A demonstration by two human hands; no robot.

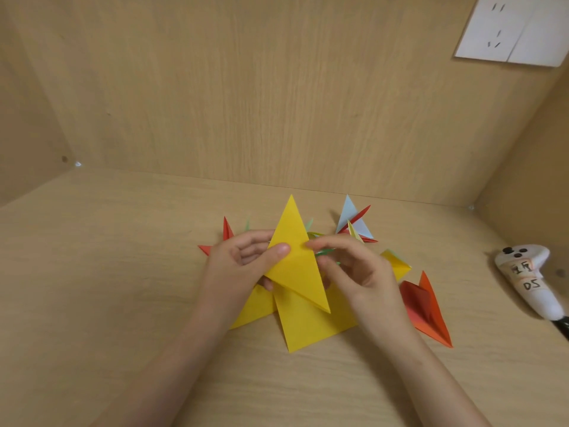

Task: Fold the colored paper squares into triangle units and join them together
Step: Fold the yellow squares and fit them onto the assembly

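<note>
Thumb and curled fingers of the left hand [237, 266] grip the left edge of a yellow triangle [297, 263]. This is a tall folded unit held point-up just above the wooden table [107, 288]. The thumb lies flat on the front face and the other fingers wrap behind. The right hand [360, 272] pinches the triangle's right edge, with the index fingertip on the front and the thumb tucked toward the back of the paper. The two hands sit close together with the triangle between them.

Directly beneath the yellow triangle, yellow sheets [308, 328] lie flat on the table, and one corner reaches out below and to its left, under the left wrist. Behind the triangle, green folded pieces [324, 251] show as thin slivers, partly hidden by it and by the right fingers. To its left, behind the left hand, the red points [227, 230] of another unit stick up. Behind it and to the right stands a light blue and red cluster [351, 218] of units with a pale yellow tip.

Right of the triangle, past the right hand, rests a small yellow unit [398, 266]. Nearer the camera than that, an orange-red unit [429, 309] lies on the table. Far to the triangle's right is a white controller [523, 272] with taped labels. High above the triangle and to its right is a white wall socket [517, 32].
</note>
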